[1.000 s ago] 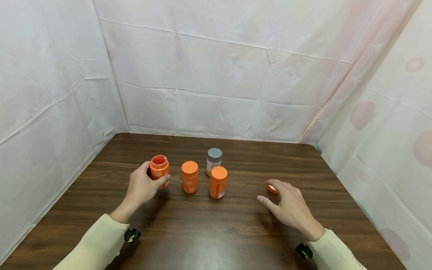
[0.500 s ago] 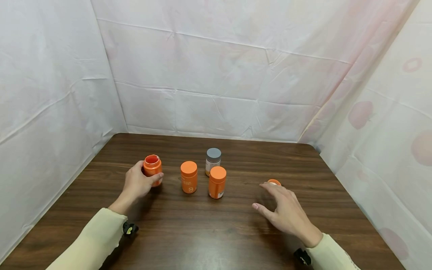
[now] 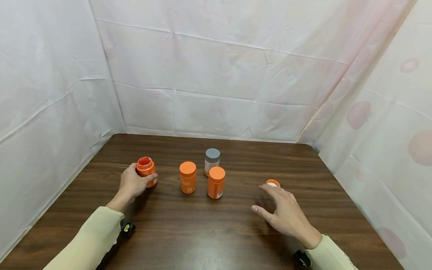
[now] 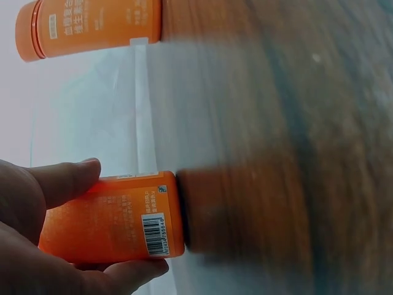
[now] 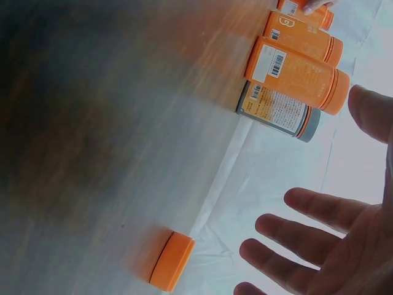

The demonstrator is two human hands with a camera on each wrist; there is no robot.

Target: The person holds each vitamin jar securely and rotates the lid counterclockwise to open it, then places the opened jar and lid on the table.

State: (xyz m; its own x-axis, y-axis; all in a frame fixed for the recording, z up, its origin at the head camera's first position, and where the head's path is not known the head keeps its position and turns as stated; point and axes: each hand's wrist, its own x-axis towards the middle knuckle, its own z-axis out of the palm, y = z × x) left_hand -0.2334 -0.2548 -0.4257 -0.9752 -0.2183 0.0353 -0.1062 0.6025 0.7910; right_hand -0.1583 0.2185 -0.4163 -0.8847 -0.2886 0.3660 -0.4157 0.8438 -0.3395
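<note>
At the left of the table, my left hand (image 3: 132, 182) grips an orange bottle (image 3: 146, 172) between thumb and fingers. Its mouth is uncovered and faces up. The left wrist view shows a barcode low on this bottle (image 4: 116, 218), whose base is at or just above the wood. My right hand (image 3: 287, 210) hovers over the table at the right with fingers spread, holding nothing. Just beyond its fingertips lies an orange cap (image 3: 274, 182) with some white showing inside; the right wrist view shows the cap (image 5: 172, 261) on the table, apart from the hand.
Two capped orange bottles, one on the left (image 3: 188, 178) and one on the right (image 3: 216, 183), stand mid-table. A grey-lidded jar (image 3: 212, 159) is partly hidden behind the right one. Pale cloth (image 3: 209, 67) hangs along the back and sides of the dark wooden table (image 3: 209, 232).
My left hand has moved left with the uncapped orange bottle, away from the capped ones. My right hand has drawn slightly left, off the cap, which now shows more fully.
</note>
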